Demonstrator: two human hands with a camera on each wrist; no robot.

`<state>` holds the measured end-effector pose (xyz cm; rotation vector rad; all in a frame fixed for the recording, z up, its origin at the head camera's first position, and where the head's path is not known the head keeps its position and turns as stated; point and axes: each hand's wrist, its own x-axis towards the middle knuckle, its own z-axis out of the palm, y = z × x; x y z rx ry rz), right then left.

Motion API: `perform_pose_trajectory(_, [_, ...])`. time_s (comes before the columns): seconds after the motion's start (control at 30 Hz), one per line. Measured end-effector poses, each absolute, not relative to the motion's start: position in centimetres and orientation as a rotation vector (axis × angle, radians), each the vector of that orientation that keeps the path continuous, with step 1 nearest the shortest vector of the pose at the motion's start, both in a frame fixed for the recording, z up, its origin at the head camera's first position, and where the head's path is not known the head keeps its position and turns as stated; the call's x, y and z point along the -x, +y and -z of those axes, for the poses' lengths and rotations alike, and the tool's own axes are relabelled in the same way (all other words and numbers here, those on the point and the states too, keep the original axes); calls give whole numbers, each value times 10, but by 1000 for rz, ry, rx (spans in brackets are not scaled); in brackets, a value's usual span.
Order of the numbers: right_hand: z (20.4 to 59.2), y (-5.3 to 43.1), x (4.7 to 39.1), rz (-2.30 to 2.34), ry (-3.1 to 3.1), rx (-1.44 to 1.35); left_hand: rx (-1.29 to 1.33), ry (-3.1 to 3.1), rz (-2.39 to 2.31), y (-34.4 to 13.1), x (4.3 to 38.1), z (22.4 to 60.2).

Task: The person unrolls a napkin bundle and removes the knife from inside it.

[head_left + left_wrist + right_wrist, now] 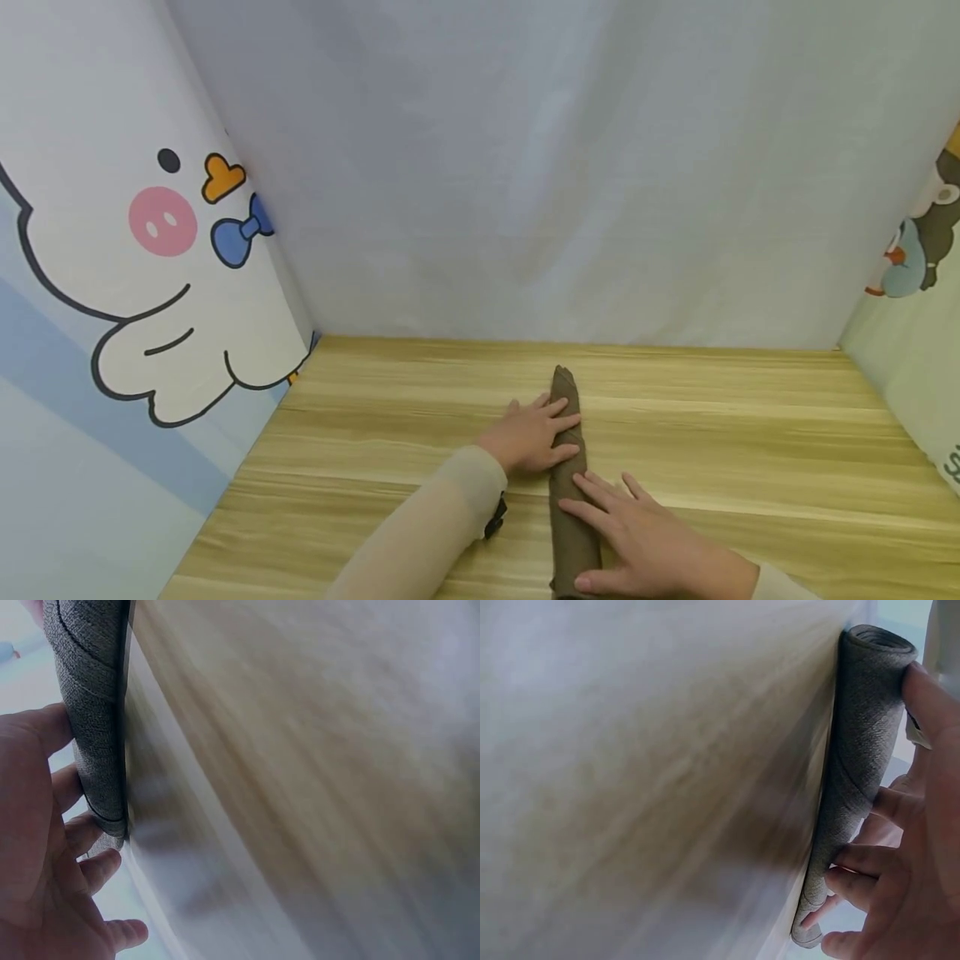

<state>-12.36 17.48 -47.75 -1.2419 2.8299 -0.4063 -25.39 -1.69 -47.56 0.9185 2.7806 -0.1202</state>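
A brown-grey cloth (572,537), rolled into a long narrow tube, lies lengthwise on the table and points away from me. My left hand (525,437) rests its spread fingers on the far half, coming from the left. Nearer me, the right hand (645,537) touches the roll from the right with extended fingers, its thumb at the near end. Woven texture and diagonal layer edges show on the roll (94,682) in the left wrist view. In the right wrist view, spiral layers show at one end of the roll (870,697).
The wood-grain table (375,392) extends to both sides of the roll. A plain pale curtain (525,167) hangs behind its back edge. A panel with a cartoon duck (90,208) stands at the left, and another printed panel (915,350) at the right.
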Motion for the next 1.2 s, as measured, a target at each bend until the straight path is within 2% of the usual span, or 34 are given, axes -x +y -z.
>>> perform_pose_trajectory(0.57, [477, 193, 123, 451, 2852, 1191, -896, 2793, 172, 6, 255, 477])
perform_pose_trajectory(0.93, [478, 196, 126, 463, 2836, 1188, -967, 2823, 333, 8, 255, 474])
perform_pose_trajectory(1.2, [481, 196, 126, 450, 2847, 1208, -965, 2829, 256, 5, 255, 474])
